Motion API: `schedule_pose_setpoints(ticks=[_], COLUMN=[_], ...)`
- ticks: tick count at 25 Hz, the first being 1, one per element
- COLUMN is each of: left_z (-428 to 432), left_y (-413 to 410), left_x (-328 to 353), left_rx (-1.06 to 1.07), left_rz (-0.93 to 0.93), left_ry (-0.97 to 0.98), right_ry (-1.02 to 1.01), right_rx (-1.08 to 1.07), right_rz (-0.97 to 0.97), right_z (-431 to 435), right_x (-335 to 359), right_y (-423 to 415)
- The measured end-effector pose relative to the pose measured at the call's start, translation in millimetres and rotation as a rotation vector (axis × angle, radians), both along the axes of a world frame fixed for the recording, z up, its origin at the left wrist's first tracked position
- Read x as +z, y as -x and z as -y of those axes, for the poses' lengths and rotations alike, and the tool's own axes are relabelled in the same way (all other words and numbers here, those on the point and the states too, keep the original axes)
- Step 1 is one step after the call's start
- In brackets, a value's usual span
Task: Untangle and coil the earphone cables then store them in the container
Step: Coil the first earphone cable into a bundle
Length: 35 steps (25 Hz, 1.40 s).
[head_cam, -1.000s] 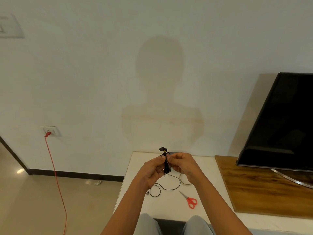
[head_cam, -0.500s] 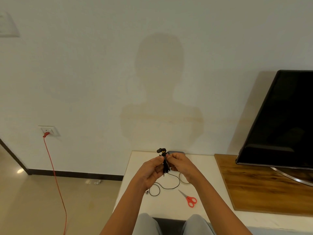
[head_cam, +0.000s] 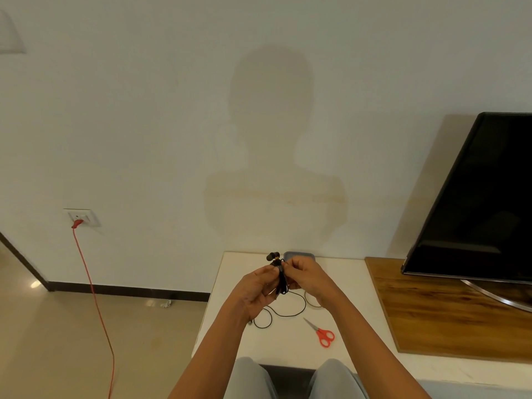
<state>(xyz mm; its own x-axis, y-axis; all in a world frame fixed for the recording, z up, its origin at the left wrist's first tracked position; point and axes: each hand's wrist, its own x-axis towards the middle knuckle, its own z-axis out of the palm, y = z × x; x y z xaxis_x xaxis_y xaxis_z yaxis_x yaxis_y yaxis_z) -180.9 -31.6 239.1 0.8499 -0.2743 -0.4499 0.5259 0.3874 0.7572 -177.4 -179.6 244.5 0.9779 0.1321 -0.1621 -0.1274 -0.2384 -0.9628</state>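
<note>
- Left hand (head_cam: 256, 289): fingers curled round the lower part of a black earphone cable bundle (head_cam: 280, 279), pinched against the thumb. Lower centre of frame.
- Right hand (head_cam: 306, 273): fingertips closed on the upper part of the same bundle, just below the earbud (head_cam: 271, 256). The two hands almost touch across the bundle.
- Earbud sticks up above both hands; short dark body, small gold-coloured detail beside it.
- Bundle held roughly upright, above the table, not resting on it.
- Loose tail of black cable (head_cam: 283, 313) hangs from the bundle and lies in open loops on the white table (head_cam: 239, 335), below and between the wrists. Its end reaches a small metallic tip near the left forearm.
- A thin ring-shaped loop (head_cam: 312, 303) lies on the table under the right wrist; cannot tell what it is.
- Grey container (head_cam: 299, 254) at the far edge of the table, against the wall, directly behind the right hand; mostly hidden by the fingers.
- Red-handled scissors (head_cam: 321, 332) flat on the table, lower right of the hands, well apart from the cable.
- Dark screen (head_cam: 483, 203) on a wooden surface (head_cam: 449, 315), right of frame.
- Red cord (head_cam: 95, 300) plugged into a wall socket (head_cam: 82, 217), left of frame, running down to the floor.
</note>
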Motion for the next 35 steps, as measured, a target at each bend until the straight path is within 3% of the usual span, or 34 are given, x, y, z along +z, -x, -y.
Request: schedule_pose_setpoints(ticks=[8, 22, 27, 35], left_z=[-2, -5, -5, -7], left_y=[2, 3, 3, 6], left_x=[4, -12, -14, -13], left_rx=[-0.076, 0.003, 0.044, 0.076], left_rz=[0.029, 0.067, 0.08, 0.174], left_ry=[-0.006, 0.119, 0.127, -0.015], right_ry=[-0.081, -0.087, 0.029, 0.163], right_rx=[0.116, -0.222, -0.226, -0.141], right_rz=[-0.128, 0.018, 0.17, 0.163], right_z=[9, -5, -6, -11], right_x=[6, 8, 12, 5], right_y=[-4, 14, 23, 17])
